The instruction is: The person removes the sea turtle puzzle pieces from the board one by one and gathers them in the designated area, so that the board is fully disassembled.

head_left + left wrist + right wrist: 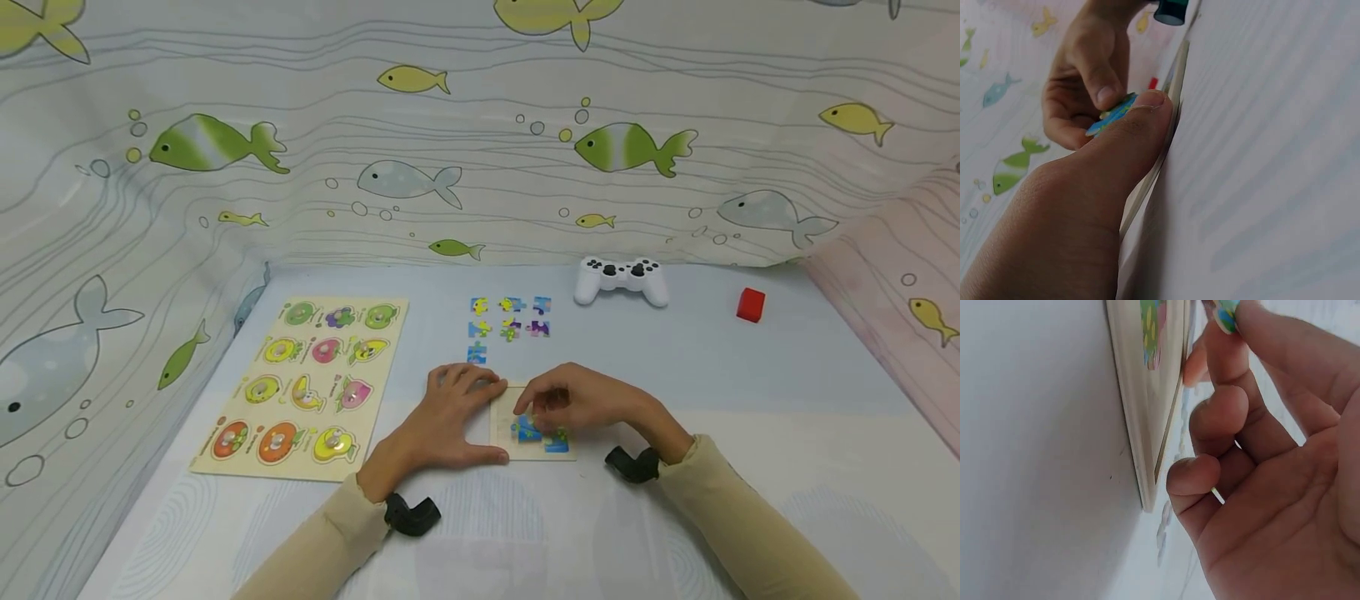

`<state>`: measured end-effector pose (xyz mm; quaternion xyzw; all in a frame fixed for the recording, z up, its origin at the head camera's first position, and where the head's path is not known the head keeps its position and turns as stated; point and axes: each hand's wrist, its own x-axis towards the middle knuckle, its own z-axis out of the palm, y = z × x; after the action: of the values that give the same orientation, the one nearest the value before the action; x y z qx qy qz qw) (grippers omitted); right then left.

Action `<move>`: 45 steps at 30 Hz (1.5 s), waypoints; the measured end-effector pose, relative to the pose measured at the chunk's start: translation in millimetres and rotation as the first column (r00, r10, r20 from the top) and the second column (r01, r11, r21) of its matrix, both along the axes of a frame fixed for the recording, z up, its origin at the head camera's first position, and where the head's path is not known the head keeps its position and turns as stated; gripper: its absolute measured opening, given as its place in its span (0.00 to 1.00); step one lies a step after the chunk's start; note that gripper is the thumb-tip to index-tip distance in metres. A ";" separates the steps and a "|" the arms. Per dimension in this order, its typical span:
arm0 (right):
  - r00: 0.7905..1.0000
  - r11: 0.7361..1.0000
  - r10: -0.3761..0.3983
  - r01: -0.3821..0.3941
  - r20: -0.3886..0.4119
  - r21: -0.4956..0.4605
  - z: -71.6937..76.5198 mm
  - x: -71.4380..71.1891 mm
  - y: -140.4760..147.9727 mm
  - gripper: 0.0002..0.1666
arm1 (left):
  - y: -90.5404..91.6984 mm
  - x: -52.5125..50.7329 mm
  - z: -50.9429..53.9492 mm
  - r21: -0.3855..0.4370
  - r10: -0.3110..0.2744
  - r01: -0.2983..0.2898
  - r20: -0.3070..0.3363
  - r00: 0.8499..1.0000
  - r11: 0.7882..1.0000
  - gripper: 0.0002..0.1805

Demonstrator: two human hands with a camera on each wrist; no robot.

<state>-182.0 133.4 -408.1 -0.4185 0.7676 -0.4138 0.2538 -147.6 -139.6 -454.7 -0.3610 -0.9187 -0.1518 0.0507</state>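
A small square wooden puzzle board (525, 456) lies between my hands, with several blue, green and yellow pieces (557, 445) in its lower right part. My left hand (446, 421) rests at the board's left side, fingers spread, the index finger near the upper left corner. Its thumb (1138, 125) lies against the board's near edge. Above the board, my right hand (585, 400) pinches a jigsaw piece (1227, 315) between thumb and finger; the other fingers are curled. The piece shows blue and green in both wrist views, and the head view mostly hides it.
Loose jigsaw pieces (510, 329) lie in rows beyond the board. A wooden fruit peg puzzle (300, 417) is at the left. A white game controller (621, 282) and a red block (751, 305) stand at the back right. Fish-print cloth walls (480, 125) enclose the table.
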 end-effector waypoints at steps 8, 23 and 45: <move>0.993 0.994 -0.105 0.105 -0.050 -0.010 -3.0 -15.3 8.2 0.14 | 0.4 0.5 1.0 -0.010 0.001 -0.001 0.014 1.000 1.000 0.52; 0.954 0.952 -0.284 0.293 -0.101 0.094 -2.6 -60.3 -6.4 0.16 | -0.2 1.8 2.0 -0.020 0.006 -0.006 0.026 1.000 1.000 0.51; 0.938 0.932 -0.256 0.304 -0.234 0.196 -6.6 -63.8 -23.2 0.18 | 0.9 2.3 2.9 -0.041 0.015 -0.015 0.007 1.000 0.999 0.52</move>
<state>-245.9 110.2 -414.7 -0.3125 0.8842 -0.3091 0.1583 -145.3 -138.7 -451.8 -0.3545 -0.9245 -0.1340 0.0413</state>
